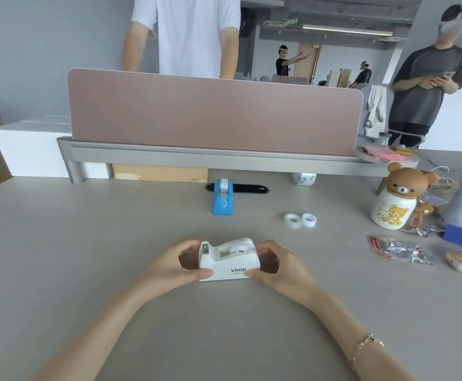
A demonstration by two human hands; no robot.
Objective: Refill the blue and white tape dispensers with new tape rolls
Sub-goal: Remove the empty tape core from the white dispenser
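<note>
two hands hold the white tape dispenser (228,259) low in the middle of the frame, on the table (86,243).

the left hand (173,266) is curled around its cutter end and the right hand (275,266) around its back end, thumbs on the front face. a roll seems to sit in its well, partly hidden. the blue tape dispenser (223,197) stands above the centre, tape already over its top. two small rolls (300,220) lie to the right. i think it is best to keep the base steady and check that the roll sits fully down.
</note>
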